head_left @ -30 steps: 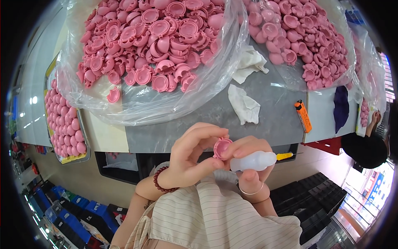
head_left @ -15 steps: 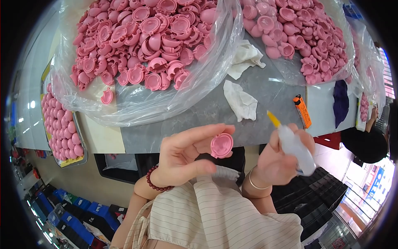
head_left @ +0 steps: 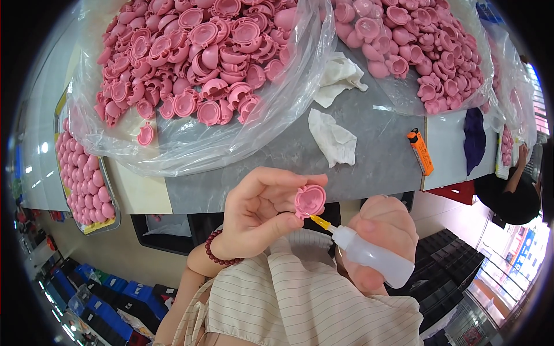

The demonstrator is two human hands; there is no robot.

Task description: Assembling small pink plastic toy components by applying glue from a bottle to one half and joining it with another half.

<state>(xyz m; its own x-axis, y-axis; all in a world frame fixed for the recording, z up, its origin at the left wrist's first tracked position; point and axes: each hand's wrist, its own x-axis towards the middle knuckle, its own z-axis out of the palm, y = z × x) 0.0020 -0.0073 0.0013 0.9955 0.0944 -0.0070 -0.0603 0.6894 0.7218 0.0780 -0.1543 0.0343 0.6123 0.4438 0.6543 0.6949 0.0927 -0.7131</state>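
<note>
Between the thumb and fingers of my left hand [head_left: 254,213] sits a pink plastic half-shell [head_left: 310,200], its hollow side facing up toward me. My right hand [head_left: 384,236] grips a translucent white squeeze bottle [head_left: 378,254] with a yellow nozzle [head_left: 321,222]. The nozzle tip is at the lower edge of the half-shell; whether it touches is too fine to tell. Both hands are just off the table's near edge. Beyond them a clear plastic bag [head_left: 202,151] holds a heap of pink half-shells [head_left: 219,57].
A second bag of pink pieces [head_left: 427,52] lies at the far right. White cloths [head_left: 333,138], an orange lighter-like stick [head_left: 420,152] and a dark purple cloth [head_left: 474,141] lie on the grey table [head_left: 381,132]. At left stands a tray of pink domes [head_left: 86,184]. Another person [head_left: 513,190] works at right.
My right hand has swung the bottle down and left, from nozzle-up to nozzle at the half-shell. My left hand has hardly moved and keeps the piece.
</note>
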